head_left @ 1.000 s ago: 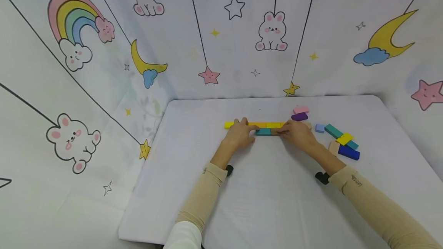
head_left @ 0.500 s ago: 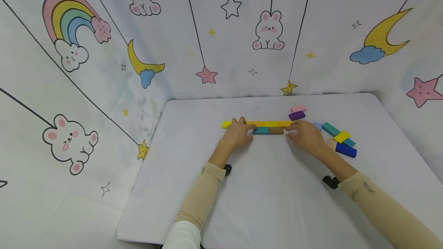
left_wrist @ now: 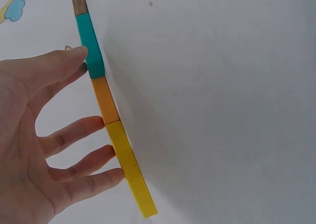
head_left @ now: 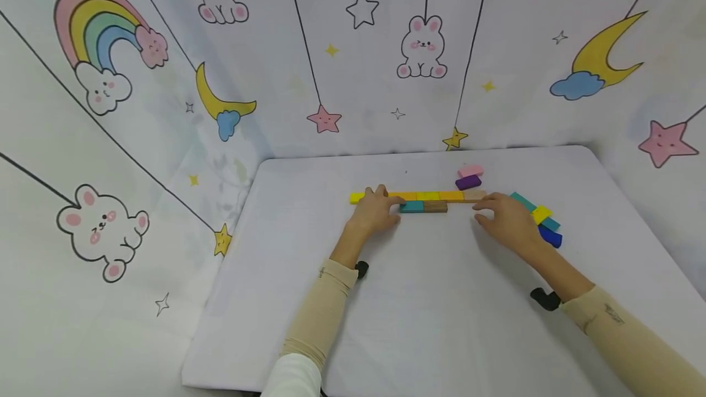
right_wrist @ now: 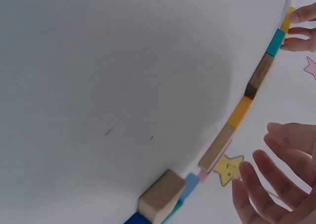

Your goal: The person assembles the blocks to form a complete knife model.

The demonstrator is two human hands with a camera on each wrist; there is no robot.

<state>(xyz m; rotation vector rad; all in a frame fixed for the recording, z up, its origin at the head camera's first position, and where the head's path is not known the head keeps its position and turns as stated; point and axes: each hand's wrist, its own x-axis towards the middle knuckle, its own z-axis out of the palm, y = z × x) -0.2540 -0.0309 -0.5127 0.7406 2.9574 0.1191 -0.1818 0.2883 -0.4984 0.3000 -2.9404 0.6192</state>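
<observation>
A straight row of yellow and orange blocks (head_left: 452,195) lies across the far part of the table, a tan block (head_left: 473,195) at its right end. Along the row's near side sit a teal block (head_left: 411,206) and a brown block (head_left: 436,206), end to end. My left hand (head_left: 372,213) has thumb and index finger at the teal block's left end. Its other fingertips touch the yellow block (left_wrist: 131,167), seen in the left wrist view. My right hand (head_left: 504,219), fingers spread and holding nothing, hovers just right of the brown block, near the tan one.
A purple block (head_left: 468,182) and a pink block (head_left: 470,170) lie behind the row. Right of my right hand, a yellow piece (head_left: 542,215) crosses a long teal block (head_left: 551,224), beside a blue block (head_left: 550,236). Another tan block (right_wrist: 163,192) shows in the right wrist view.
My right hand has let go of the brown block and moved right, baring the brown block and the row's right end. My left hand keeps its place at the teal block.
</observation>
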